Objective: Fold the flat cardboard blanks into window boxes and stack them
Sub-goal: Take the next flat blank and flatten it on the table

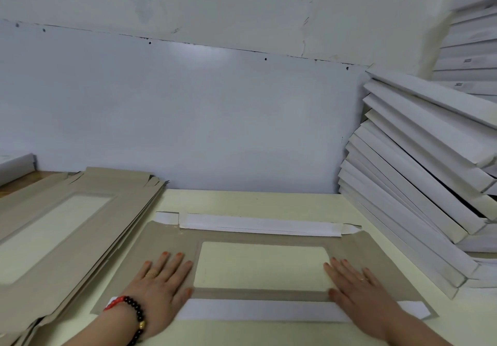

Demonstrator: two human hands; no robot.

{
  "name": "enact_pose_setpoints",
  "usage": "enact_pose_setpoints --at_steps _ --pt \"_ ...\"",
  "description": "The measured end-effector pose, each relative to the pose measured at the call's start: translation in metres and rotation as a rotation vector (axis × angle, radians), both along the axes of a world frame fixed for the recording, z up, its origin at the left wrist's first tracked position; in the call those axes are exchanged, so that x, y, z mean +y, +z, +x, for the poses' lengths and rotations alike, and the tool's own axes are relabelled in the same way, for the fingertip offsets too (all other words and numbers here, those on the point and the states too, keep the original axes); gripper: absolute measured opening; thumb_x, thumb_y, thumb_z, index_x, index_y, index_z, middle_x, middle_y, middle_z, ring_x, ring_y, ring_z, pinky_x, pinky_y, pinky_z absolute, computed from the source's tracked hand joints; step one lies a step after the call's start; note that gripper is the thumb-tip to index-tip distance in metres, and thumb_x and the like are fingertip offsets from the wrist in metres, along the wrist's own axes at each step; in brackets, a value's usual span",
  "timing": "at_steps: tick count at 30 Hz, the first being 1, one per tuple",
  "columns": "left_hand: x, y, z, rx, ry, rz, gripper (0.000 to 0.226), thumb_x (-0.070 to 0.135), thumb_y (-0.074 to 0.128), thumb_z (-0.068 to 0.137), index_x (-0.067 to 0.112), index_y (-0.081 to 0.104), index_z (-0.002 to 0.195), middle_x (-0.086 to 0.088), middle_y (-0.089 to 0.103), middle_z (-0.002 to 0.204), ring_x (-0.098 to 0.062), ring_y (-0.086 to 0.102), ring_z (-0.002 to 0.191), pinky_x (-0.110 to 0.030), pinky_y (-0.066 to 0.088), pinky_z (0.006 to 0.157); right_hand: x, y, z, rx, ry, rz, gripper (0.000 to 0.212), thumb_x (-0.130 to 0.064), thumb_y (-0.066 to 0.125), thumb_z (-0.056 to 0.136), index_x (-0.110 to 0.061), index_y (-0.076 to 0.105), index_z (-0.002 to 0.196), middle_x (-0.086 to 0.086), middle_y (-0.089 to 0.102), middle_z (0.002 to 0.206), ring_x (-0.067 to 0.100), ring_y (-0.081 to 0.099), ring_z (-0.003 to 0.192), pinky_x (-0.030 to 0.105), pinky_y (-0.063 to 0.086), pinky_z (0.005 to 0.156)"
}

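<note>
A flat cardboard blank [363,251] lies grey side up on the pale table, with a clear window in its middle. Its far flap [258,227] and near flap [258,309] are folded inward, white sides up. My left hand [161,283] lies flat on the blank left of the window, fingers straight, thumb at the near flap's edge. My right hand [357,289] lies flat on the blank right of the window in the same way. A pile of unfolded blanks [67,227] sits at the left. Folded white boxes [419,173] are stacked leaning at the right.
The pale table [269,200] ends at a blue-grey wall panel [188,119] close behind the blank. A second stack of white boxes [470,49] rises at the top right. A white box [16,165] sits at the far left edge.
</note>
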State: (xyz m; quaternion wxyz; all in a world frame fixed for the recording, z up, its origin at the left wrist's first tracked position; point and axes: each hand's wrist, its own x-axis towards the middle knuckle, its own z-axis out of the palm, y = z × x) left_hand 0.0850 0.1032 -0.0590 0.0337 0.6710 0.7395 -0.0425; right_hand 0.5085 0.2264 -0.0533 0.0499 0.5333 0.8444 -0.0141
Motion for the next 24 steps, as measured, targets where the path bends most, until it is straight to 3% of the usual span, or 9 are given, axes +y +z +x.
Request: enact_pose_setpoints --at_steps 7,14,17,19,21,22,24 --pt "-0.006 0.000 -0.023 0.015 0.054 -0.008 0.061 0.056 0.004 0.097 0.034 -0.019 0.148 0.014 -0.025 0.155 -0.012 -0.024 0.143 -0.037 -0.011 0.118 0.004 0.002 0.037 -0.002 -0.072 0.029 0.059 -0.054 0.009 0.099 -0.032 -0.026 0.141 -0.019 -0.021 0.155 0.002 -0.021 0.142 0.036 -0.010 0.116" --pt "-0.010 0.006 -0.020 0.033 0.112 0.011 0.064 0.063 0.004 0.094 0.038 -0.014 0.150 0.016 -0.017 0.158 -0.014 -0.016 0.146 -0.040 -0.005 0.119 -0.012 0.012 0.056 0.045 -0.112 0.174 0.059 -0.062 0.018 0.097 -0.044 0.003 0.151 -0.023 -0.003 0.158 0.000 -0.003 0.146 0.030 0.001 0.117" --pt "-0.018 0.015 -0.013 0.068 0.076 0.102 0.086 0.081 -0.004 0.077 0.040 0.007 0.152 0.015 0.002 0.160 -0.012 0.000 0.148 -0.038 0.004 0.120 -0.020 0.016 0.065 0.100 -0.053 0.211 0.061 -0.067 0.028 0.093 -0.045 0.016 0.149 -0.027 0.007 0.156 -0.003 0.008 0.144 0.021 0.012 0.114" --pt "-0.026 0.027 -0.006 0.076 -0.013 0.195 0.107 0.087 -0.015 0.063 0.040 0.031 0.147 0.016 0.027 0.154 -0.011 0.024 0.144 -0.035 0.021 0.116 -0.027 0.023 0.071 0.168 0.007 0.181 0.063 -0.070 0.038 0.089 -0.045 0.027 0.145 -0.032 0.015 0.149 -0.006 0.017 0.140 0.017 0.017 0.111" --pt "-0.031 0.037 -0.003 0.101 -0.143 0.332 0.096 0.083 -0.004 0.078 0.032 0.068 0.117 0.014 0.064 0.123 -0.010 0.061 0.114 -0.031 0.051 0.091 -0.036 0.030 0.080 0.248 0.052 0.181 0.056 -0.070 0.048 0.084 -0.048 0.040 0.135 -0.037 0.023 0.141 -0.014 0.025 0.130 0.011 0.021 0.106" --pt "-0.033 0.040 -0.002 0.083 -0.190 0.383 0.086 0.077 0.004 0.087 0.030 0.075 0.100 0.015 0.071 0.104 -0.008 0.069 0.096 -0.025 0.056 0.075 -0.041 0.035 0.085 0.284 0.072 0.193 0.047 -0.068 0.052 0.083 -0.049 0.049 0.127 -0.039 0.034 0.136 -0.019 0.031 0.123 0.006 0.025 0.102" --pt "-0.035 0.037 0.003 0.039 -0.302 0.434 0.072 0.067 0.012 0.094 0.033 0.076 0.087 0.018 0.072 0.091 -0.004 0.070 0.085 -0.017 0.054 0.063 -0.051 0.043 0.090 0.322 0.121 0.230 0.023 -0.058 0.060 0.083 -0.049 0.062 0.105 -0.038 0.057 0.112 -0.020 0.047 0.107 0.002 0.035 0.088"
